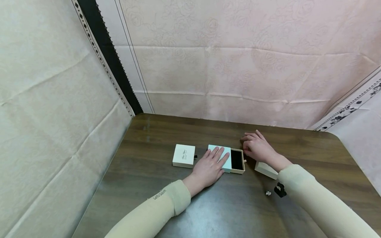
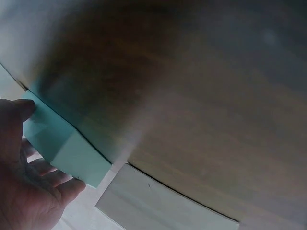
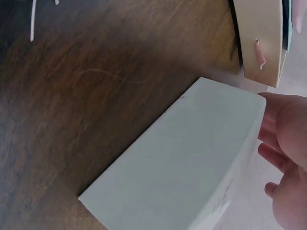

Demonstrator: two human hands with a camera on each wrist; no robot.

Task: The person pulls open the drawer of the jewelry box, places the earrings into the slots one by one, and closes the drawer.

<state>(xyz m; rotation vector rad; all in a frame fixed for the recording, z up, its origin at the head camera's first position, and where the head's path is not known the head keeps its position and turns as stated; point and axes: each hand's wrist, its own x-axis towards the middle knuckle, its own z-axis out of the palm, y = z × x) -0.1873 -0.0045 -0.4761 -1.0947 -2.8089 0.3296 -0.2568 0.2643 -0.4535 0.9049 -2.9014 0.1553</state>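
Note:
My left hand (image 1: 207, 168) lies with spread fingers across the top of a turquoise box sleeve (image 1: 227, 164). In the left wrist view, the thumb and fingers stand at different sides of the sleeve (image 2: 64, 143). A cream drawer with a black lining (image 1: 237, 160) sticks out of the sleeve's right end; a short pink tab (image 3: 259, 55) shows on its end face. To the right of the drawer, my right hand (image 1: 258, 147) hovers with loosely bent fingers, beyond a white box (image 3: 177, 153). Nothing shows between those fingers, though the fingertips are partly hidden.
Left of the turquoise sleeve sits a white box with dark lettering (image 1: 184, 154) and a black tab. Near the right forearm lie a small silvery piece (image 1: 268, 193) and a small black object (image 1: 280, 190). Patterned cloth (image 1: 238, 66) hangs behind the brown wooden table (image 1: 143, 198).

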